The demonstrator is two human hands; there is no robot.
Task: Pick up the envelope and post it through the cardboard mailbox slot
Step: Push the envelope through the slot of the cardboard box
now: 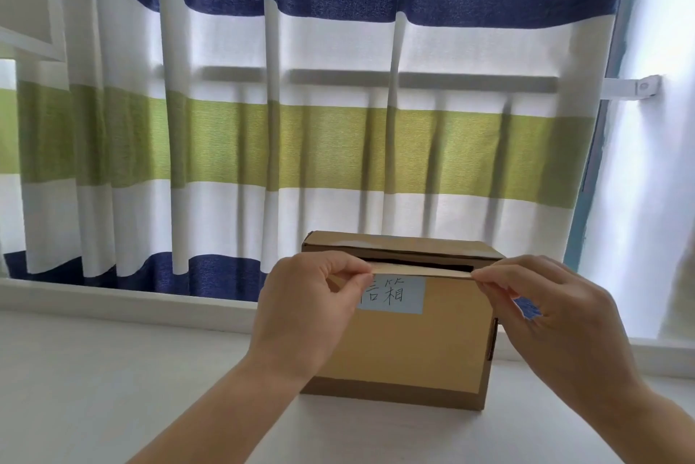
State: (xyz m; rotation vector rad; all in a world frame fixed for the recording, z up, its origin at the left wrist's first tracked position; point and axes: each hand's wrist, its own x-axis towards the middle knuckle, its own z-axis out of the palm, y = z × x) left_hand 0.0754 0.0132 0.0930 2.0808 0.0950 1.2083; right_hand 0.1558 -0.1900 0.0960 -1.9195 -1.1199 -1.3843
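Head view: in the lower centre of the frame a cardboard mailbox (404, 347) stands on a white tabletop (94, 388), in front of a curtain (301, 125) striped in navy, white and green that fills the upper part of the picture. A pale blue label (398, 294) with handwritten characters sits on the box front, partly hidden behind the left hand's fingers.

The envelope (421, 271) is held flat and edge-on, right at the dark slot (421, 263) that runs along the top of the box front. The left hand (301, 313) pinches its left end, grip closed on the paper between thumb and fingertips; the right hand (564, 317) pinches the right end the same way. The envelope looks level with the opening. Whether its far edge has already entered the slot I cannot tell from this angle.

The step in hand appears to be the posting itself: pick-up is done and the envelope is lined up at the mouth. The next move likely calls for a straight push forward, keeping the envelope level and parallel to the slot so neither corner catches on the cardboard lip, then letting go with both hands once enough of it is inside to drop.
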